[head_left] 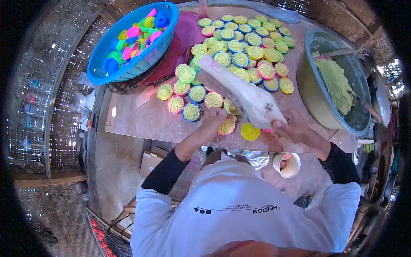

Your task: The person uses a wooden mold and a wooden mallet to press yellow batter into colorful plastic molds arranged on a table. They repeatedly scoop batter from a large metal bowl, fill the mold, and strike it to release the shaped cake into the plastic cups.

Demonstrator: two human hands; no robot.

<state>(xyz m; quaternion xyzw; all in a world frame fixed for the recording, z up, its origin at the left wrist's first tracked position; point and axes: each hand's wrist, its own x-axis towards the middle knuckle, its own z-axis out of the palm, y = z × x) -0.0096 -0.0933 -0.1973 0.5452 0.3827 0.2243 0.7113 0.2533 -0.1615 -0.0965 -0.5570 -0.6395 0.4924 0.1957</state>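
My right hand grips the near end of a long, whitish, dough-smeared pressing tool, which slants up and left over the table. A few dark spots show near its gripped end. Just left of it, my left hand has its fingers curled at a small yellow mould, partly hidden under the tool. Around that hand lie round moulds filled with pale green-yellow strands, such as a blue-rimmed one and a pink-rimmed one. A bare yellow mould sits between my hands near the front edge.
Many filled moulds cover the far middle of the table. At the far left stands a blue basket of colourful moulds. A large basin with green dough stands right. A white bucket is below the edge.
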